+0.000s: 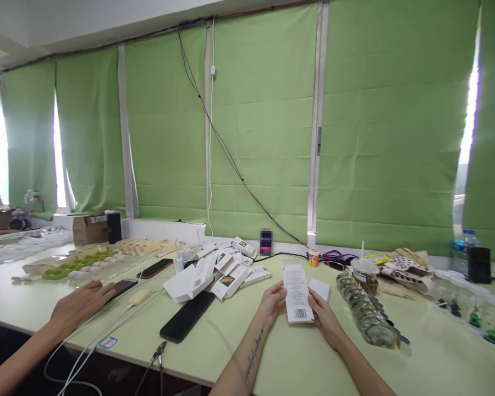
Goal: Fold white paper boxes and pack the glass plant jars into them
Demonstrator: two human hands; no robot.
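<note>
Fingers (278, 292) of the left hand (269, 302) were bent in on one long edge of a white carton (296, 286), and those of the right hand (326, 320) pinched the opposite edge lower down. Each hand was open only as far as the carton's body between thumb and fingers; the fingertips behind it were hidden. Taking the pile of white boxes (202, 275) as landmark, the carton was to its right and nearer the wearer, raised at a tilt with its printed face toward the wearer and its barcode at the low end. Another white piece (320, 288) lay farther right of the pile, partly behind the carton.

Good handling here seemed to call for light, even pressure from both sides — such thin card would probably crease under a hard squeeze. Thumbs were best left at the margins, clear of the small print, with the two hands level so that the card did not twist. Whether it was folded flat or filled, I could not tell.

A large black phone (187, 317) lay just on the near side of the pile, and a co-worker's hand (82, 301) rested well to its left — both apart from the carton.
</note>
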